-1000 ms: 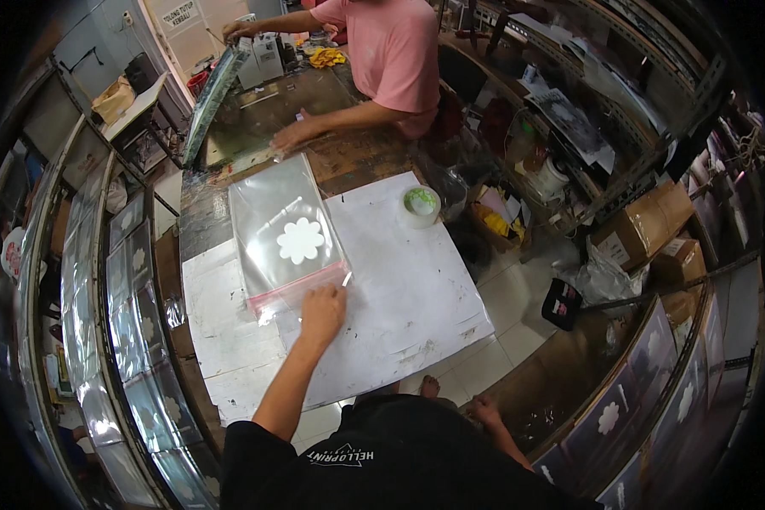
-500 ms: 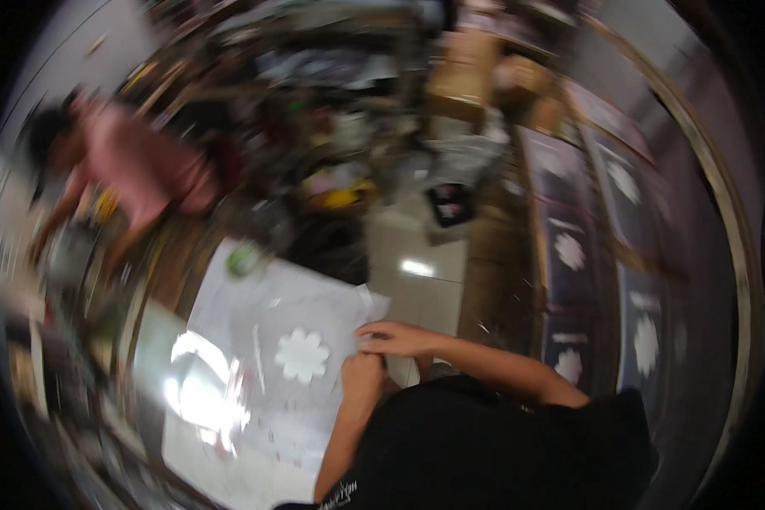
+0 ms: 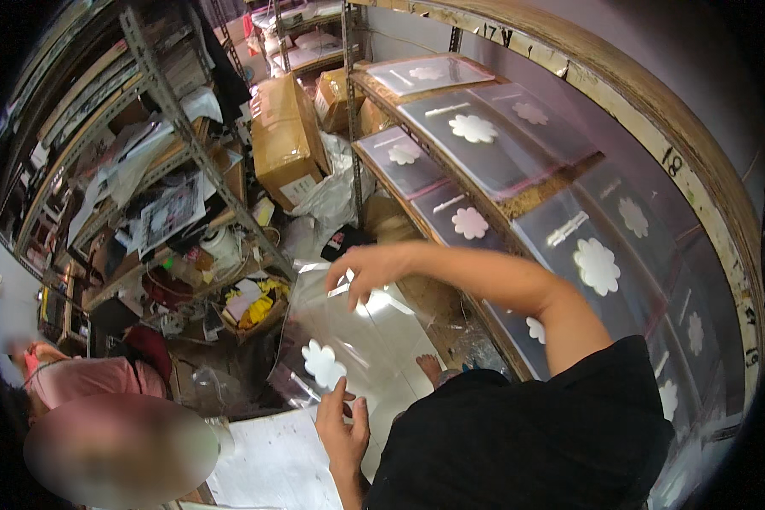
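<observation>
The clear plastic bag (image 3: 323,364) with its white flower shape has just left the paper-covered bench (image 3: 268,455), where it lay flat a second ago; it is now over the floor, so the hands, not the bench, seem to bear it. The right hand (image 3: 372,268) has swung up to the bag's 1 o'clock end, fingers curled; blur and transparent film make it hard to tell whether they grip. The left hand (image 3: 344,435), at 5 o'clock of the flower, has its fingers parted from the thumb. The shelf (image 3: 523,202) of similar bags (image 3: 599,265) spans 1 to 4 o'clock from the right hand.
</observation>
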The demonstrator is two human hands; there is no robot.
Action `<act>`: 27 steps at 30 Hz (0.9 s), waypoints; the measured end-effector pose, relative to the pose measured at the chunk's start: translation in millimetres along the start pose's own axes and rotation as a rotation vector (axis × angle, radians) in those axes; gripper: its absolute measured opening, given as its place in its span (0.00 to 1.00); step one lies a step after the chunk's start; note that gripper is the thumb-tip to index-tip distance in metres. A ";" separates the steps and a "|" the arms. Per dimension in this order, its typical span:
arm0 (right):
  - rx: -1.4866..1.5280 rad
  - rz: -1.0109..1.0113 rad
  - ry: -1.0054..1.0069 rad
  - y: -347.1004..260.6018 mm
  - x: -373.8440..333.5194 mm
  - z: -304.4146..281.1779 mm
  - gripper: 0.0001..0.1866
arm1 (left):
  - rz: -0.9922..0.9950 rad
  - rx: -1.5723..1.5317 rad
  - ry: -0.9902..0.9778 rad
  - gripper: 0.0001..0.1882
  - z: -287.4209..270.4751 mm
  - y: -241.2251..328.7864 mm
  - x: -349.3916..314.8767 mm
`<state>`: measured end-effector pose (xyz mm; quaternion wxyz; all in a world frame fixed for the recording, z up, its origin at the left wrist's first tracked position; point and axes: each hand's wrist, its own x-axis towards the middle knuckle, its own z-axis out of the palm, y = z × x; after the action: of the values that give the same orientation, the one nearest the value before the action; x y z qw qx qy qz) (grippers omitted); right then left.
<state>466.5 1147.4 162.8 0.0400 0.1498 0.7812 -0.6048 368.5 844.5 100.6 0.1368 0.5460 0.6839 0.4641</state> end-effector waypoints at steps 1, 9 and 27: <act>-0.059 0.029 0.064 -12.5 -13.8 -30.7 0.24 | -0.031 -0.013 0.036 0.20 3.7 -2.6 5.5; 0.034 0.076 0.704 2.0 -181.4 -238.5 0.26 | -0.181 0.163 0.038 0.15 66.2 -41.4 37.2; -0.010 -0.089 1.865 185.8 -453.6 -310.5 0.20 | -0.092 0.236 -0.296 0.16 154.5 -67.5 121.3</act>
<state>987.7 1401.8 182.3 -0.6258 0.5446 0.5052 -0.2379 389.5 1027.4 4.3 0.1920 0.5888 0.7303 0.2884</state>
